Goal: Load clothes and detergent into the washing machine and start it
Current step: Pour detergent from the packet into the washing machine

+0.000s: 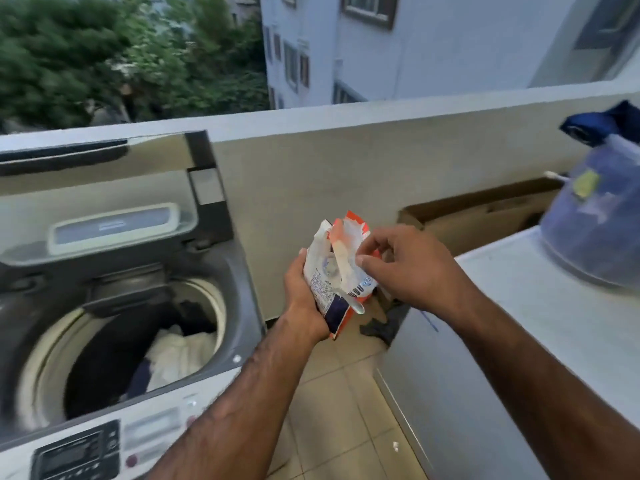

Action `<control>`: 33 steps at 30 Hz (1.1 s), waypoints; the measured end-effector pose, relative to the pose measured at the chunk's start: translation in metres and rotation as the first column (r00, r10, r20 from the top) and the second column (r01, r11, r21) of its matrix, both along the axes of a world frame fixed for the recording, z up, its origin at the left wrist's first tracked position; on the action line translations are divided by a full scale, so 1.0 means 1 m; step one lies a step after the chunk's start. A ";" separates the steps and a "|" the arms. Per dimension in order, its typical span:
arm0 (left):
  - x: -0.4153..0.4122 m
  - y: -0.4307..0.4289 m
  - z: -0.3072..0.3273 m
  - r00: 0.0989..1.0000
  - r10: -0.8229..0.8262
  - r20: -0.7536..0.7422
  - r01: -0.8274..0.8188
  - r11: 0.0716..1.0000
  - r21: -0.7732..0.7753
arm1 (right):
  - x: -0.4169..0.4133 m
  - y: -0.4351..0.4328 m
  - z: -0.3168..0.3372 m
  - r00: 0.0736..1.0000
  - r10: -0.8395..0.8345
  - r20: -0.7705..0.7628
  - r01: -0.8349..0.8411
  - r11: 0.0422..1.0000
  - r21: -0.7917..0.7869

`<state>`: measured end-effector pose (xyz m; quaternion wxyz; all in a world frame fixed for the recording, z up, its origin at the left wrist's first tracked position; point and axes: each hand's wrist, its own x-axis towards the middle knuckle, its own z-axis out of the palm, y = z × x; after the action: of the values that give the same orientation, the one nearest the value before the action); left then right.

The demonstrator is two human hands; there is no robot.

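A top-loading washing machine (239,362) stands at the left with its lid (104,188) raised. White and dark clothes (176,355) lie in its drum. My left hand (304,299) grips a torn-open white and orange detergent packet (341,271) from below, to the right of the machine. My right hand (405,268) pinches the packet's open top edge between thumb and fingers. The control panel (86,448) runs along the machine's front edge.
A white appliance top (554,323) is at the right, with a bluish plastic bag (595,230) of items on it. A cardboard box (485,216) leans on the low balcony wall (346,161). A dark cloth (384,323) lies on the tiled floor (332,393).
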<state>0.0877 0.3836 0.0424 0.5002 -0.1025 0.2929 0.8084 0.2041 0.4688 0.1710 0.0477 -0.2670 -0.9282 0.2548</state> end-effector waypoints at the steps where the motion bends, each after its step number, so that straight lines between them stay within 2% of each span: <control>1: -0.009 -0.014 -0.001 0.999 0.034 0.011 -0.034 0.999 -0.008 | -0.010 -0.016 -0.001 0.999 0.011 0.046 -0.012 1.000 0.007; 5: -0.050 -0.079 -0.005 0.980 0.200 -0.018 -0.200 0.980 -0.009 | -0.050 -0.093 0.000 0.956 0.075 0.284 -0.114 0.986 0.125; 8: -0.078 -0.122 -0.009 0.961 0.274 -0.036 -0.274 0.962 -0.002 | -0.075 -0.144 0.000 0.921 0.168 0.351 -0.175 0.985 -0.012; 10: -0.094 -0.151 -0.012 0.944 0.329 -0.021 -0.329 0.944 -0.008 | -0.096 -0.170 -0.008 0.926 0.212 0.313 -0.176 0.974 -0.139; 13: -0.114 -0.194 -0.019 0.931 0.366 -0.003 -0.366 0.931 0.010 | -0.124 -0.199 -0.024 0.953 0.174 0.248 -0.076 0.929 -0.361; 15: -0.126 -0.223 -0.026 0.916 0.400 0.006 -0.400 0.916 0.010 | -0.141 -0.218 -0.030 0.973 0.134 0.186 -0.035 0.889 -0.457; 18: -0.136 -0.260 -0.038 0.898 0.440 0.005 -0.440 0.898 0.018 | -0.160 -0.240 -0.037 0.997 0.053 0.054 -0.025 0.904 -0.426; 20: -0.138 -0.284 -0.045 0.893 0.450 -0.005 -0.450 0.893 0.016 | -0.171 -0.254 -0.042 0.999 0.042 -0.021 -0.047 0.928 -0.369; 23: -0.140 -0.312 -0.055 0.876 0.482 -0.007 -0.482 0.876 -0.003 | -0.185 -0.273 -0.053 0.996 0.040 -0.084 -0.069 0.925 -0.374; 26: -0.143 -0.331 -0.063 0.857 0.514 -0.014 -0.515 0.857 -0.022 | -0.198 -0.286 -0.062 0.998 0.043 -0.055 -0.063 0.896 -0.440; 33: -0.148 -0.360 -0.083 0.800 0.600 0.022 -0.598 0.800 -0.053 | -0.220 -0.297 -0.076 1.000 0.015 -0.011 -0.018 0.731 -0.682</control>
<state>-0.0606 0.0235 -0.0407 0.2222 -0.2155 0.2536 0.9165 -0.0154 0.1719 0.0955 -0.0534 -0.2570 -0.7724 0.5783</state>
